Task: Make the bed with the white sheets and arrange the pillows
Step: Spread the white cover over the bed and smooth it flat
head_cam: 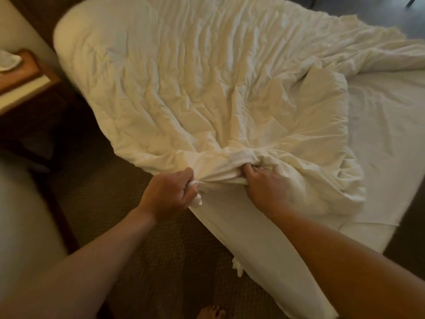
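Hands meet at the near edge of the bed (264, 245), seen from your head camera. Your left hand (169, 195) is fisted tight around a bunched edge of the crumpled white duvet (184, 84); your right hand (268, 188) curls its fingers into the same gathered edge just beside it. The duvet covers most of the mattress, with flat sheet (386, 139) bare at right. No pillows show. You appear to be spreading the cover; next likely calls for pulling it toward the uncovered side.

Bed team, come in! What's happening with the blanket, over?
Left hand and right hand both clenched on the bunched duvet edge. Duvet crumpled, right side of sheet uncovered. No pillows in view. Nothing in the way.
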{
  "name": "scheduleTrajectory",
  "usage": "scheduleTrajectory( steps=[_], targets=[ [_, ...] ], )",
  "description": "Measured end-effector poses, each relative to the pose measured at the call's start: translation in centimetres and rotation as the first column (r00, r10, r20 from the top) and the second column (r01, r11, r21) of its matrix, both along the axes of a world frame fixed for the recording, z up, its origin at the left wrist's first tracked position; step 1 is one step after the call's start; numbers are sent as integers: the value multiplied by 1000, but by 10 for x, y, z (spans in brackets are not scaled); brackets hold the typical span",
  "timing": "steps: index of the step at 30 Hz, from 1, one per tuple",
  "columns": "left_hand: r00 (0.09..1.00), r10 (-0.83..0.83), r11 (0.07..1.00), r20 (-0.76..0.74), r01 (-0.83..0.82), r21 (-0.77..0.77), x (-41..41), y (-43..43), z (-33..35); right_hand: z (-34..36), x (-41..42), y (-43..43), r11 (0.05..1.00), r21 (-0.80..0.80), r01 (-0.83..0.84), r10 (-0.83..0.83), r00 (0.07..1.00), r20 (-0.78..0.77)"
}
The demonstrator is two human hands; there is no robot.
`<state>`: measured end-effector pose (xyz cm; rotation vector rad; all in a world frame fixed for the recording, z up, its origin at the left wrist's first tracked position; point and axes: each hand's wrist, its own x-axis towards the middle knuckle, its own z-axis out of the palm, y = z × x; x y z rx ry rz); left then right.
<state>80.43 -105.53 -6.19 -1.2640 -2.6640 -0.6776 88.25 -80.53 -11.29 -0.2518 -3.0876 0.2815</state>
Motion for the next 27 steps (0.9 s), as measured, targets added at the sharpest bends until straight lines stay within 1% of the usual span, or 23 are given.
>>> scheduleTrajectory(
  steps=[2, 4, 5, 6, 7, 8, 9, 10, 11, 12, 13, 14, 15, 16, 17, 18, 19, 21, 22, 23, 25, 26, 27],
  targets=[
    [997, 54, 998, -49, -55, -27, 18, -8, 5, 11, 8, 8, 994, -109, -31, 37, 998, 57],
    [976, 201, 978, -84, -204, -31, 39, -17, 8, 26, 21, 17, 977, -213, -23, 46, 993, 105],
    [948, 305, 951, -95, -307, -11, 52, -22, 8, 34, 30, 21, 957, -288, -32, 83, 982, 167],
    [904, 419, 908, -81, -419, 17, 66, -25, 8, 42, 39, 24, 923, -384, -36, 145, 955, 258],
    [841, 540, 841, -30, -538, 56, 88, -23, 7, 52, 53, 26, 870, -492, -33, 235, 905, 355],
    [747, 661, 741, 75, -665, 90, 111, -14, 7, 63, 68, 27, 811, -585, -9, 325, 838, 438],
    [598, 766, 588, 236, -800, 117, 134, -1, 7, 71, 84, 27, 754, -656, 24, 402, 774, 490],
    [368, 824, 365, 431, -926, 93, 157, 18, 7, 75, 99, 27, 713, -700, 47, 451, 734, 508],
    [82, 751, 130, 655, -991, -25, 178, 38, 9, 76, 110, 27, 677, -733, 64, 470, 728, 498],
    [-164, 528, 0, 833, -981, -193, 199, 57, 8, 74, 121, 27, 648, -757, 85, 458, 750, 477],
    [-319, 248, 33, 915, -941, -337, 216, 74, 6, 69, 127, 27, 619, -778, 109, 420, 791, 445],
    [-375, 12, 165, 927, -913, -372, 232, 86, 1, 62, 132, 27, 608, -785, 120, 364, 836, 410],
    [-386, -112, 278, 916, -897, -344, 245, 95, -7, 56, 137, 28, 611, -783, 115, 308, 877, 369],
    [-374, -113, 335, 921, -887, -319, 254, 100, -18, 49, 142, 30, 620, -778, 100, 262, 908, 326],
    [-365, -28, 332, 931, -881, -335, 261, 102, -31, 41, 150, 33, 631, -772, 81, 235, 928, 289],
    [-342, 84, 289, 936, -890, -352, 265, 100, -49, 31, 157, 38, 652, -757, 46, 230, 939, 256],
    [-333, 185, 242, 925, -896, -371, 269, 95, -65, 20, 167, 46, 697, -717, -9, 239, 946, 220],
    [-326, 405, 176, 854, -889, -422, 277, 78, -92, -6, 189, 68, 823, -552, -135, 262, 952, 158],
    [-333, 516, 159, 789, -868, -470, 284, 67, -103, -22, 202, 82, 877, -448, -177, 277, 946, 169],
    [-341, 600, 138, 724, -847, -514, 293, 56, -111, -36, 213, 97, 914, -345, -215, 302, 928, 220],
    [-343, 662, 125, 666, -826, -550, 312, 40, -123, -64, 234, 120, 929, -203, -309, 363, 865, 346],
    [-336, 668, 141, 664, -819, -556, 320, 37, -127, -75, 242, 126, 924, -165, -346, 383, 841, 381],
    [-318, 670, 178, 671, -809, -561, 328, 37, -131, -84, 248, 129, 920, -142, -366, 392, 832, 393]
  ],
)
